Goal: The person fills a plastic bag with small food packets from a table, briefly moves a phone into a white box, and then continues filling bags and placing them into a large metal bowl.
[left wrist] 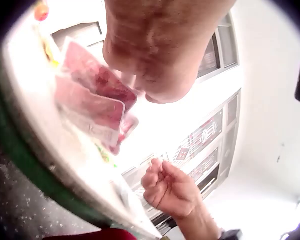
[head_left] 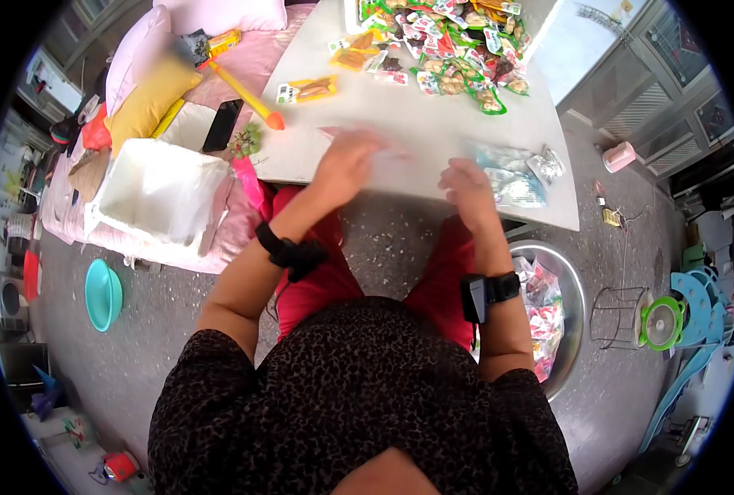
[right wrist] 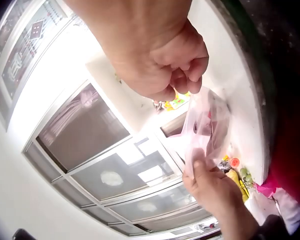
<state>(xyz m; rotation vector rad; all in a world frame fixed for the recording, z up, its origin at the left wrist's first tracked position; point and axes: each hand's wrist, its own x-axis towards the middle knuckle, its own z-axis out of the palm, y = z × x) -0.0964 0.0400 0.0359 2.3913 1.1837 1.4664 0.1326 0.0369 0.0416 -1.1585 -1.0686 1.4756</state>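
Note:
Above the front edge of the pale table [head_left: 433, 136], my left hand [head_left: 346, 169] pinches a thin, clear-and-pink plastic packet [right wrist: 210, 125], blurred in the head view. In the left wrist view, pink and red packets [left wrist: 92, 107] show beyond that hand, one overlapping another. My right hand [head_left: 470, 194] is to the right, its fingers curled and its thumb near the index finger [left wrist: 172, 192]; nothing shows in its grasp. Its fingertips overlap the packet's end in the right wrist view, but the head view shows a gap. Clear bluish packets [head_left: 511, 177] lie beside the right hand.
Colourful snack packets [head_left: 466, 49] are heaped at the table's back. A yellow packet [head_left: 307, 89] and an orange-ended stick [head_left: 247, 95] lie leftward. A phone [head_left: 222, 125] and white box [head_left: 156, 186] are left. A steel basin [head_left: 580, 322] of packets stands low right.

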